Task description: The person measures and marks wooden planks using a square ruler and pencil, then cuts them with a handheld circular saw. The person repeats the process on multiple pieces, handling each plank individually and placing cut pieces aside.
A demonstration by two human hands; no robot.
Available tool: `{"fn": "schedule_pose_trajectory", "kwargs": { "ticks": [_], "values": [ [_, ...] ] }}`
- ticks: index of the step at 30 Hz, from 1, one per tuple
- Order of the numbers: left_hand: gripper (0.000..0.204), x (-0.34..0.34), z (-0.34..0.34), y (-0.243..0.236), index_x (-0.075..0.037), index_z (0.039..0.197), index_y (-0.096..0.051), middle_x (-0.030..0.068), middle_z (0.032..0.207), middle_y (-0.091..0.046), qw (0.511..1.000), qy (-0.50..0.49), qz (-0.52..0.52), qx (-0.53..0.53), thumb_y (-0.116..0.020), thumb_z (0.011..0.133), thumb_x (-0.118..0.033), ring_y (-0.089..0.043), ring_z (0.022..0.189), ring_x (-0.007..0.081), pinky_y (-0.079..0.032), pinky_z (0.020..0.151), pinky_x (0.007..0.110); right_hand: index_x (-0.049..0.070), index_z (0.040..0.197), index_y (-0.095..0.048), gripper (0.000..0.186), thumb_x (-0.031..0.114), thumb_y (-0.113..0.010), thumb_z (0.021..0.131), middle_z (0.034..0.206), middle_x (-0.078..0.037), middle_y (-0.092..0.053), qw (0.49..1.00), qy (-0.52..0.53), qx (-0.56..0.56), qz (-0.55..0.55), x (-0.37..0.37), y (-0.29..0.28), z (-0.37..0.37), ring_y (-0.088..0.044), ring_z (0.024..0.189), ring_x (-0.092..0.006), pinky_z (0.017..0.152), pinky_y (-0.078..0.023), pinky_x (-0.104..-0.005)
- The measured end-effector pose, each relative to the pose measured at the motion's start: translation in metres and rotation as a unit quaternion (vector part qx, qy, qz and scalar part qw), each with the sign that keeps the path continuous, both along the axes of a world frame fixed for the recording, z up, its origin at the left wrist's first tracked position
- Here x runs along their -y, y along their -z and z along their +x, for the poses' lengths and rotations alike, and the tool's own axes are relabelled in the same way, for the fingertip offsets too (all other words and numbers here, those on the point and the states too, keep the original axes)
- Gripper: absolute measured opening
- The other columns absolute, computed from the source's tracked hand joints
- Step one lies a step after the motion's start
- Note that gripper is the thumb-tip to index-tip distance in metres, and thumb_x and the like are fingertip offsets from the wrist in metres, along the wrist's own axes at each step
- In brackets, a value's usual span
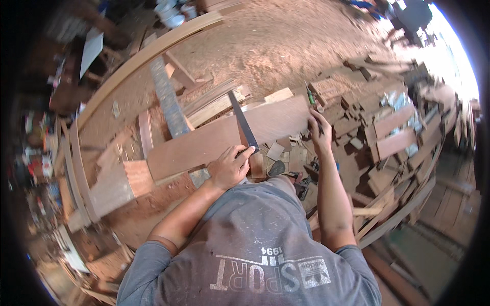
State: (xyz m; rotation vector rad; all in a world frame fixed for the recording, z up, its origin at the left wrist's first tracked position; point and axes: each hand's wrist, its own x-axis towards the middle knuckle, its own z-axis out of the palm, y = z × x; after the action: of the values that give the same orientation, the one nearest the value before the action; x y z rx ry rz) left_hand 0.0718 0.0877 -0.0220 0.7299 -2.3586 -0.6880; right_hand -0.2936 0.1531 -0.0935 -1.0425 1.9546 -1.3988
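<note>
A long reddish-brown board [196, 145] lies slantwise in front of me. Across it rests a dark try square [243, 120], its blade pointing away from me. My left hand [232, 167] grips the square's near end at the board's close edge, with fingers closed on it. At the board's right end is my right hand [320, 133], its fingers curled together around a small dark thing, too small to name. Just beyond that hand stands a slim green object [311, 97], whose kind I cannot make out.
A blue-grey stained beam [169, 97] runs beneath the board. A long pale timber [148, 53] curves along the far left. Wood offcuts [395, 135] pile up on the right. Sawdust [270, 56] covers the ground ahead. Another person [413, 18] is at the far upper right.
</note>
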Motion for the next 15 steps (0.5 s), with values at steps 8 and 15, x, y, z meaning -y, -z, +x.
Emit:
{"fn": "schedule_pose_trajectory", "kwargs": {
  "ticks": [8,15],
  "values": [
    [0.055,0.007,-0.066,0.014,-0.017,0.135,-0.075,0.0091,0.125,-0.067,0.984,0.116,-0.083,0.110,-0.077,0.083,-0.001,-0.064,0.112,0.0321,-0.051,0.096,0.048,-0.006,0.142,-0.064,0.041,0.017,-0.068,0.107,0.133,-0.019,-0.074,0.967,0.177,0.152,-0.099,-0.050,0.036,0.022,-0.070,0.121,-0.0232,0.108,-0.054,-0.0358],
    [0.056,0.016,-0.124,0.038,-0.021,0.133,-0.076,0.0106,0.141,-0.062,0.973,0.152,-0.137,0.105,-0.077,0.079,-0.006,-0.055,0.139,0.0373,-0.038,0.114,0.058,-0.006,0.135,-0.065,0.043,0.010,-0.078,0.097,0.124,-0.018,-0.076,0.911,0.311,0.259,-0.081,-0.150,0.093,0.083,-0.074,0.116,-0.0222,0.104,-0.058,-0.0350]
  ]
}}
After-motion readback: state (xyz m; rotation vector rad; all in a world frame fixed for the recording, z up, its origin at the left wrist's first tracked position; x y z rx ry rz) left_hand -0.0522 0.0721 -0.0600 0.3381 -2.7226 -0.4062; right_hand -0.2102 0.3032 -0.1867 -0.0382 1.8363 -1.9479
